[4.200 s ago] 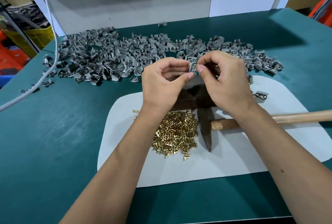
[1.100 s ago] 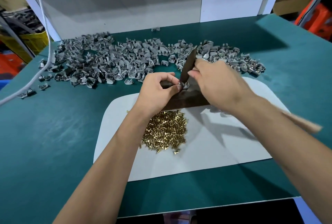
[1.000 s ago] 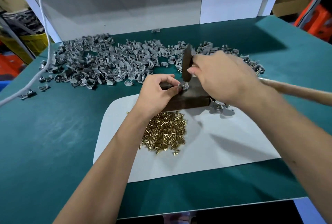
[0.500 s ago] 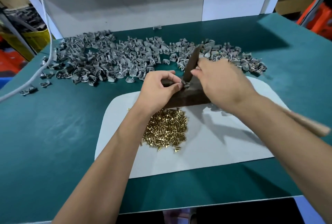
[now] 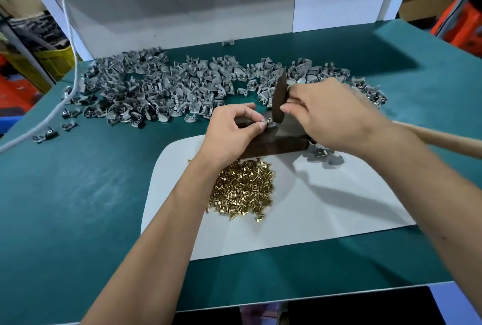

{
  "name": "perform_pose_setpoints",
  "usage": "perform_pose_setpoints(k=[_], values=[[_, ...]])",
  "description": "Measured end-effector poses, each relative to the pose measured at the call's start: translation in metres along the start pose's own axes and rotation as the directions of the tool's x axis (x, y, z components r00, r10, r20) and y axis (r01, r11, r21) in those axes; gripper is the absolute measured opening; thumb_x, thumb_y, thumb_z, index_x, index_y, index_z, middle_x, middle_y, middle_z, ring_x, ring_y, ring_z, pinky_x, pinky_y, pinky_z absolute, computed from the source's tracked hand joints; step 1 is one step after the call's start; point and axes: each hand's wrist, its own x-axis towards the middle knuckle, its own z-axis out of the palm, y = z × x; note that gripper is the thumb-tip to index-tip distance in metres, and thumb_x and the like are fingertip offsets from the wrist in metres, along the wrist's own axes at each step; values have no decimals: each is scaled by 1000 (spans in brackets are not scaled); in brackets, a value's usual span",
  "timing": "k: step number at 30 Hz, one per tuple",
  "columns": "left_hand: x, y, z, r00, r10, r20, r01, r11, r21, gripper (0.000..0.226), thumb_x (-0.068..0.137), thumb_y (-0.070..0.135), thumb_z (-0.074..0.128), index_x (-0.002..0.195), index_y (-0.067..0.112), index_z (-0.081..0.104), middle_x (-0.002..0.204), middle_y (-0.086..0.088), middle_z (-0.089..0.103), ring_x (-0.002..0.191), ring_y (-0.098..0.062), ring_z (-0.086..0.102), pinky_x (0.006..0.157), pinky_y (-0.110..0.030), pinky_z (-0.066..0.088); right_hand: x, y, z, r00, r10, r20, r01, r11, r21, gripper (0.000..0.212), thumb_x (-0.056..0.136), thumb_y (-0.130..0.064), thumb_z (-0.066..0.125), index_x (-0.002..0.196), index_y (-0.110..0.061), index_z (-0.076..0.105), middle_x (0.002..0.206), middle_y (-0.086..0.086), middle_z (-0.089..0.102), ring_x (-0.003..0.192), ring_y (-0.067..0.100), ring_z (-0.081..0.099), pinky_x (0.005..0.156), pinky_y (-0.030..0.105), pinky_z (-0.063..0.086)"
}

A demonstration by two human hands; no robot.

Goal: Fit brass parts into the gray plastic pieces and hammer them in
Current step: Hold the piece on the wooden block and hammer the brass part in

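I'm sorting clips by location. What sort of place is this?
Most likely a small factory or workshop assembly bench. A heap of identical gray plastic pieces lies on a green worktable, a pile of brass parts sits on a white mat, and the right hand grips a hammer.

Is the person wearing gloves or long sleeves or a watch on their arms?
No. Both forearms are bare right up to the picture's edge, with no sleeves showing. The left hand and right hand have no gloves, and I see no watch, bracelet or rings. The fingers have short, plain nails. The right forearm has a few small dark marks.
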Motion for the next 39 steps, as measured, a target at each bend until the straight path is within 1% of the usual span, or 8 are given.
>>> perform_pose_setpoints(k=[7,15,19,23,27,32,36,39], values=[[-2,0,0,998,-65,6,65,994,-90,12,88,7,75,83,17,79,135,-2,65,123,-7,61,115,-43,41,-20,12,-21,917,-146,370,87,981,171,13,74,-37,78,75,-29,67,63,-18,68,57,4,65,57,28,53],[-2,0,0,998,-64,17,65,996,-60,8,87,10,76,83,17,79,135,1,65,120,-3,61,114,-37,40,-34,7,-4,921,-89,380,104,994,-20,26,66,-56,83,76,-35,72,64,-21,64,64,-1,59,56,25,44],[-2,1,1,998,-59,14,60,997,-41,9,88,10,76,83,16,78,136,1,64,120,-5,61,114,-38,41,-19,8,-7,972,-72,222,27,980,197,19,77,-46,83,74,-32,73,61,-21,66,61,-2,63,62,29,55],[-3,2,0,999,-41,15,41,997,-62,6,89,8,75,85,11,78,137,-1,64,122,-5,61,113,-39,42,-1,3,15,994,-97,57,84,976,199,23,86,-43,78,106,-36,69,83,-15,69,80,10,64,79,39,57],[-3,3,-1,1000,-5,23,7,997,-81,13,90,10,75,80,19,76,136,0,64,123,-4,60,114,-43,42,4,6,32,992,-126,-20,126,954,270,19,87,-37,78,105,-34,72,92,-12,70,89,13,63,83,41,55],[6,-7,-10,983,53,-177,-32,992,119,12,94,29,71,83,26,73,112,12,66,115,-12,60,105,-41,45,-2,33,41,978,137,-160,-71,929,362,27,87,-33,80,112,-29,73,88,-12,66,74,6,58,84,36,56],[14,-20,-28,907,22,-420,158,908,389,15,96,35,67,98,23,75,97,9,67,99,-14,56,108,-42,41,-13,62,32,980,198,24,-197,940,279,59,87,-40,78,140,-27,55,122,1,57,117,22,52,105,38,42],[14,-29,-38,892,-20,-452,266,831,488,16,96,34,64,103,22,74,105,1,72,110,-22,54,106,-37,24,-23,76,18,964,98,248,-171,939,297,80,75,-53,82,146,-40,47,144,-2,41,140,18,27,117,39,28]])
